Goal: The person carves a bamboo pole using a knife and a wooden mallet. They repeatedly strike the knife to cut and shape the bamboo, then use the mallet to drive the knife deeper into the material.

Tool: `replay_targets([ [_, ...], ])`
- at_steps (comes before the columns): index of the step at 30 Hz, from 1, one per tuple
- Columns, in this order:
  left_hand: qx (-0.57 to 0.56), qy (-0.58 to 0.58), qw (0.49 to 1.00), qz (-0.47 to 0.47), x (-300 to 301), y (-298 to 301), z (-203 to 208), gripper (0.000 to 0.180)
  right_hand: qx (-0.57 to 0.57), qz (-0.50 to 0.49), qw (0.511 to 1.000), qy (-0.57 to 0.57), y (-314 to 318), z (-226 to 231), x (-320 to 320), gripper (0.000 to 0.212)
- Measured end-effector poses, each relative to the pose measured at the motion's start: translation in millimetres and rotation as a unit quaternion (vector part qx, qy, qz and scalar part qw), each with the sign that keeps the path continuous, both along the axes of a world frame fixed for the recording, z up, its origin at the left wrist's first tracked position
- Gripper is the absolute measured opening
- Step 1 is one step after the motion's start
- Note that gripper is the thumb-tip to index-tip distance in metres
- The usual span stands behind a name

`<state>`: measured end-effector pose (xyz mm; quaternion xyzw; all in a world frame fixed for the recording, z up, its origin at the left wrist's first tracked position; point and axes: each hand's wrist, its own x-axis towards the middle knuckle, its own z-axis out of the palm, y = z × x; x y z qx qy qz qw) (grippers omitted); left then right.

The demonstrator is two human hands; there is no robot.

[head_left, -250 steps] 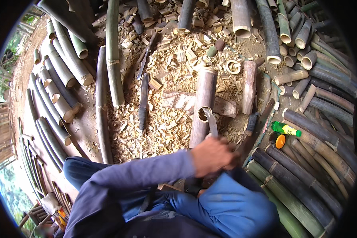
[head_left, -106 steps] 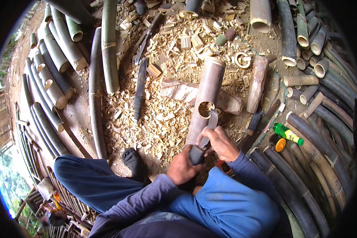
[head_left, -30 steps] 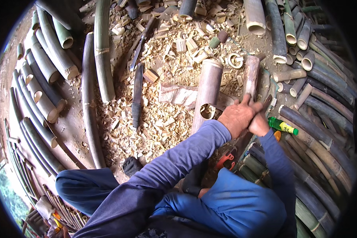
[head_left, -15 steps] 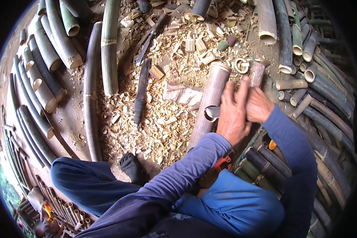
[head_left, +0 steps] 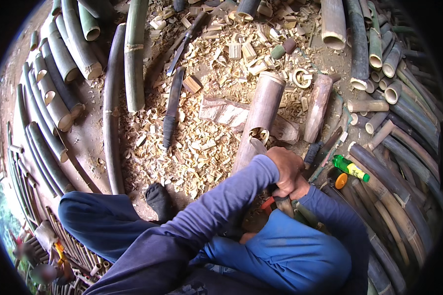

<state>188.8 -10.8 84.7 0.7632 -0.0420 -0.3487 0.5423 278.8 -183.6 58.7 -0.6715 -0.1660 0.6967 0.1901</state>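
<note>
A bamboo tube point(head_left: 262, 101) lies tilted away from me, its far part resting on a rough wood block point(head_left: 224, 114). An oval hole point(head_left: 259, 132) is cut in its upper side. A metal knife blade point(head_left: 257, 145) meets the near edge of that hole. My left hand point(head_left: 284, 165) is closed round the knife close to the blade. Just below it, my right hand point(head_left: 299, 188) is closed too, against the same grip. A wooden handle end point(head_left: 283, 206) shows under the hands. My fingers hide most of the grip.
Wood shavings point(head_left: 192, 172) cover the ground. A dark-handled knife point(head_left: 172, 110) lies left of the tube, a wooden billet point(head_left: 319, 105) right. A green bottle point(head_left: 350, 168) and orange cap point(head_left: 341, 181) sit among bamboo at right. More bamboo poles point(head_left: 114, 108) lie left.
Both hands have come down toward my lap and turned from raised fingers to closed fists. The blade has shifted from across the hole to its near edge. The billet and bottle are uncovered.
</note>
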Motion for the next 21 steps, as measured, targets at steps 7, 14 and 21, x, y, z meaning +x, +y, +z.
replay_targets([
  [7, -0.01, -0.195, 0.743, 0.641, -23.6, -55.2, 8.7, 0.099, 0.303, 0.567, 0.719, -0.263, 96.6, 32.6, 50.0, 0.044],
  [14, -0.002, -0.14, 0.901, 0.41, -46.7, -28.2, 6.5, 0.105, 0.063, 0.037, 0.997, 0.015, 35.2, 3.2, 4.5, 0.056],
  [21, 0.063, -0.183, 0.96, 0.201, -59.8, -7.9, -21.4, 0.094, 0.113, -0.432, 0.885, 0.131, 14.7, -27.8, -97.7, 0.046],
])
